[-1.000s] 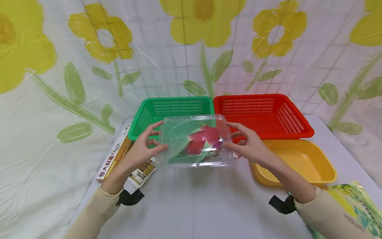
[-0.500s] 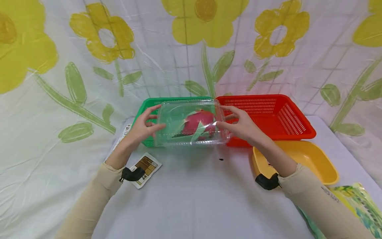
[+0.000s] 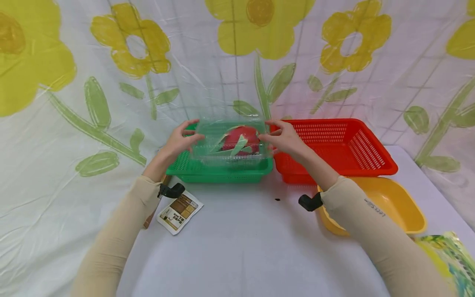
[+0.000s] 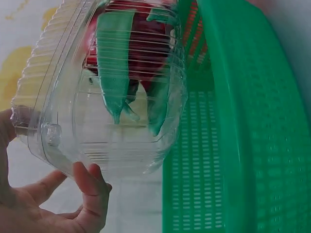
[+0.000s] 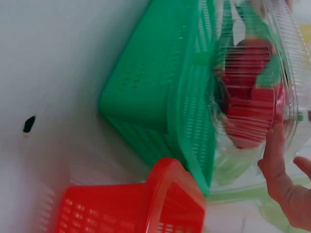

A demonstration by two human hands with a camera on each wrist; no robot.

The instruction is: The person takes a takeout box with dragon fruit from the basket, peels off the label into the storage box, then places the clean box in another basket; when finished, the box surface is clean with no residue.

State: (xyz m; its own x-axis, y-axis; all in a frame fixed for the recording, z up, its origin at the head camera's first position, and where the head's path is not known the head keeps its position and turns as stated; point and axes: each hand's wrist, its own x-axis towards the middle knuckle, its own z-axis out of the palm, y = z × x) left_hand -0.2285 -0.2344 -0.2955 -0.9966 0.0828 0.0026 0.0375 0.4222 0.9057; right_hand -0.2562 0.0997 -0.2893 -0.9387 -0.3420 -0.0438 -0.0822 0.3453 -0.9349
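Note:
A clear plastic clamshell box (image 3: pixel 211 150) with a red dragon fruit (image 3: pixel 243 138) inside is held level between both hands, over the green basket (image 3: pixel 222 178). My left hand (image 3: pixel 179 142) grips its left end with thumb and fingers. On the opposite end my right hand (image 3: pixel 283 136) pinches the box's edge. Through the ribbed side of the box, the left wrist view shows the fruit's green scales (image 4: pixel 114 58). In the right wrist view the fruit (image 5: pixel 248 97) lies toward the right hand's end, beside the basket's rim.
Right of the green basket stands a red basket (image 3: pixel 334 144), with a yellow tub (image 3: pixel 386 202) in front of it. A brown-and-white packet (image 3: pixel 180 211) lies at left, partly over a box (image 3: pixel 148 220). A green-yellow bag (image 3: pixel 445 255) is at lower right, a small black scrap (image 3: pixel 277 199) mid-table.
Both hands have carried the clamshell box with the dragon fruit away from the body and slightly left, from before the baskets to over the green one. The packet has come fully into view.

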